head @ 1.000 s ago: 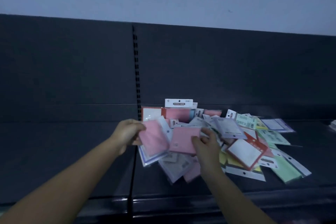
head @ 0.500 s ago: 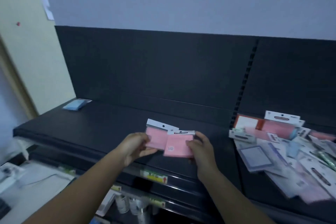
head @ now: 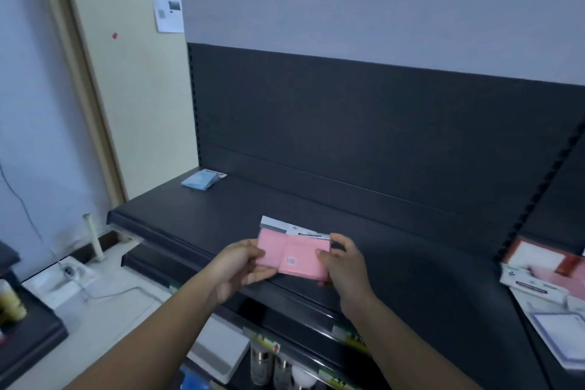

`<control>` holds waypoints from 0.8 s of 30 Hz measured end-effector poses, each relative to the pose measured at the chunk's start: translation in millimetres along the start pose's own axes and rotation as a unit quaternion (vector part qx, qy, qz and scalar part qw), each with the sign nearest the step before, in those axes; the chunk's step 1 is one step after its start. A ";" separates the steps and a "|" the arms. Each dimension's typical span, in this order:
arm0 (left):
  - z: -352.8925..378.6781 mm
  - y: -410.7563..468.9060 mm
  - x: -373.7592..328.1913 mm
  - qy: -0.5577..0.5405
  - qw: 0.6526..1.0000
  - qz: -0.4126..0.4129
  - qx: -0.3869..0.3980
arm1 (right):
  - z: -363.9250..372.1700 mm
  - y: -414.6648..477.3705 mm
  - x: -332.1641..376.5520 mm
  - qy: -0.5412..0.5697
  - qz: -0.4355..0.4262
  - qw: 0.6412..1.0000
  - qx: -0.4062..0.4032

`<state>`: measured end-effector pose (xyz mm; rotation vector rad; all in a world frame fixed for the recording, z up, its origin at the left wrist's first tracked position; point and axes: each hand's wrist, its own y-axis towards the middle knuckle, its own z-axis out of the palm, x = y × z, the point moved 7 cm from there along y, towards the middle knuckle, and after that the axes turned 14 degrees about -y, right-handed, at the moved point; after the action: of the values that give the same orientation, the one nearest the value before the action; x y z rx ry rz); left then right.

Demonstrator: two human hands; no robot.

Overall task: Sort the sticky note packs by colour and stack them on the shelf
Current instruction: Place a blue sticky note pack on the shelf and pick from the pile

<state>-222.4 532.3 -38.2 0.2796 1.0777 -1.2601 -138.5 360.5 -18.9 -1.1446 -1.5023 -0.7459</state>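
Note:
Two pink sticky note packs overlap above the front of the dark shelf (head: pixel 316 199). My left hand (head: pixel 239 266) pinches the left pink pack (head: pixel 272 242) by its left edge. My right hand (head: pixel 343 263) grips the right pink pack (head: pixel 304 260) at its right side, thumb on its face. A blue pack (head: pixel 198 180) lies alone at the shelf's far left corner. Part of the mixed pile of packs (head: pixel 544 288) shows at the right edge, on the neighbouring shelf section.
Lower shelves (head: pixel 285 351) under my arms carry bottles and a white box. To the left are a pale floor with a cable (head: pixel 104 294), a power strip and a dark stand. The shelf's dark back panel (head: pixel 380 136) rises behind.
My view swung left from the pile to the bare left shelf section. Both hands carried the pink packs leftward and now hold them overlapped more closely, low over the shelf's front.

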 end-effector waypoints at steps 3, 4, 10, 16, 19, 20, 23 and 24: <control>-13.8 19.1 -3.7 0.000 1.000 -0.007 -0.010 | 18.1 17.9 1.0 -0.023 -0.006 0.999 0.024; -17.2 26.2 -5.1 0.001 1.000 -0.009 -0.014 | 24.0 24.9 0.7 -0.028 -0.007 0.999 0.035; -28.4 81.0 -39.9 0.029 0.998 0.011 -0.055 | 67.2 81.6 14.2 -0.068 -0.047 0.991 0.105; -45.2 125.3 -57.7 0.025 0.996 0.005 -0.089 | 102.4 131.0 24.4 -0.112 -0.088 0.978 0.154; -56.5 141.6 -63.8 0.014 0.994 0.003 -0.109 | 120.2 148.0 19.9 -0.122 -0.085 0.971 0.188; -60.0 146.9 -66.6 0.012 0.993 0.003 -0.116 | 125.5 152.3 19.1 -0.125 -0.083 0.969 0.195; -69.6 164.5 -78.6 0.016 0.991 0.005 -0.131 | 139.5 166.1 22.6 -0.158 -0.087 0.964 0.195; -72.8 170.5 -83.0 0.019 0.991 0.005 -0.132 | 144.4 171.4 25.2 -0.176 -0.098 0.962 0.183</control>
<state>-105.0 694.0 -73.9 0.1076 1.2598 -1.0924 -31.1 556.4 -49.9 -0.8828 -1.9789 -0.3782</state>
